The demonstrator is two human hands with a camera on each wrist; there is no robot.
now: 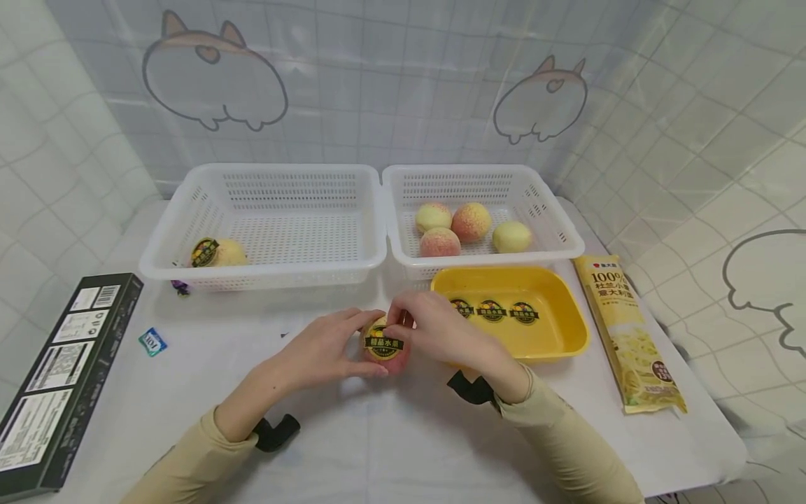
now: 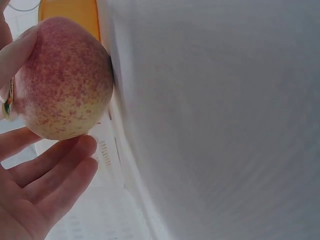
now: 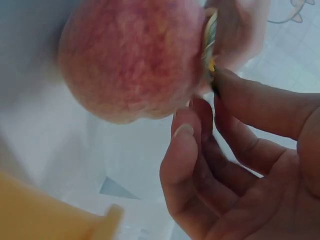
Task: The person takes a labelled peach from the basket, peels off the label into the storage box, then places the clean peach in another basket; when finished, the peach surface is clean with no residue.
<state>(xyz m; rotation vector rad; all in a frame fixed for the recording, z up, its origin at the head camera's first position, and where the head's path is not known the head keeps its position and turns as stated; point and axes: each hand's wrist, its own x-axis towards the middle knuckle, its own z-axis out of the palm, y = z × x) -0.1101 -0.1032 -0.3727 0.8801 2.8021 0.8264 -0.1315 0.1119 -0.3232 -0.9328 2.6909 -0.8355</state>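
Note:
A red and yellow peach (image 1: 394,362) sits on the white cloth, its red side facing the right wrist camera (image 3: 135,60). My left hand (image 1: 324,350) holds it between thumb and fingers from the left. On its top lies a black and gold oval sticker (image 1: 381,343), seen nearly edge-on in the right wrist view. My right hand (image 1: 434,325) has its thumb (image 3: 260,102) at the sticker's edge, the other fingers curled close below. Beside that hand stands a yellow tray (image 1: 569,346) with similar stickers (image 1: 491,311) along its inside.
Behind are two white baskets: the left one (image 1: 302,269) holds a stickered peach (image 1: 229,253), the right one (image 1: 485,259) several peaches (image 1: 471,222). A pasta packet (image 1: 630,336) lies at right. At left are a long black box (image 1: 69,378) and a small blue sachet (image 1: 152,341).

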